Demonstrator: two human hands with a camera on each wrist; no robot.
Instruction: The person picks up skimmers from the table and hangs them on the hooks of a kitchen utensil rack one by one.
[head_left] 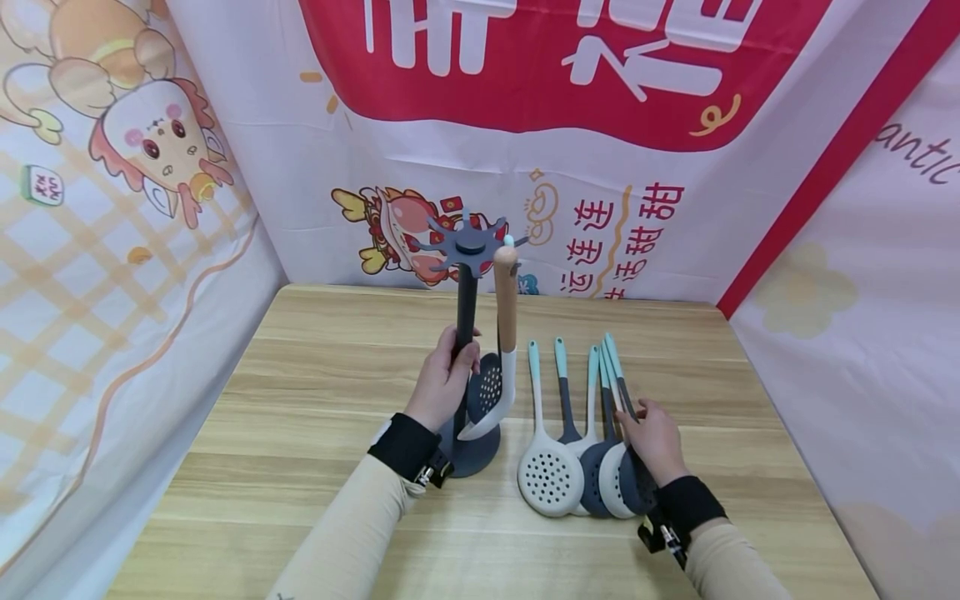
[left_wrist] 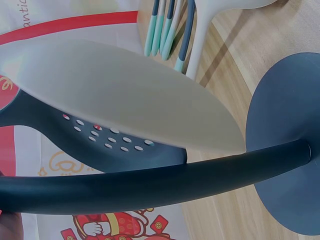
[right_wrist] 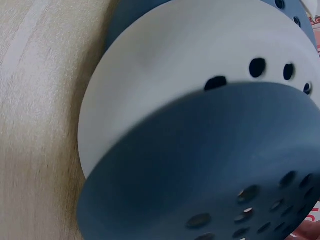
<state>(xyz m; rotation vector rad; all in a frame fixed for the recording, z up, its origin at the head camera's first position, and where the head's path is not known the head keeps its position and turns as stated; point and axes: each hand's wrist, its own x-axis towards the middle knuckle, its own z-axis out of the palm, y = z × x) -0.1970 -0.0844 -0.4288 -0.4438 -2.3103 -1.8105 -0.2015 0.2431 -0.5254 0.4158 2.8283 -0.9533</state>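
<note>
My left hand (head_left: 442, 383) grips the dark pole of an upright utensil stand (head_left: 467, 304), whose hooked top spreads above the hand. From it hang a white-headed utensil with a wooden handle (head_left: 506, 300) and a dark slotted skimmer (head_left: 485, 387); both heads show large beside the pole in the left wrist view. My right hand (head_left: 656, 442) pinches the handle of a dark perforated skimmer (right_wrist: 200, 165) at the right end of a row of utensils. That skimmer overlaps a white perforated skimmer (right_wrist: 145, 85). The right fingertips are mostly hidden in the right wrist view.
Left in the row lie a white perforated skimmer (head_left: 551, 477) and several overlapping white and dark utensils with mint-tipped handles. The stand's round base (head_left: 476, 454) rests on the wooden table (head_left: 300, 400). Printed cloth (head_left: 405, 150) hangs behind and at both sides.
</note>
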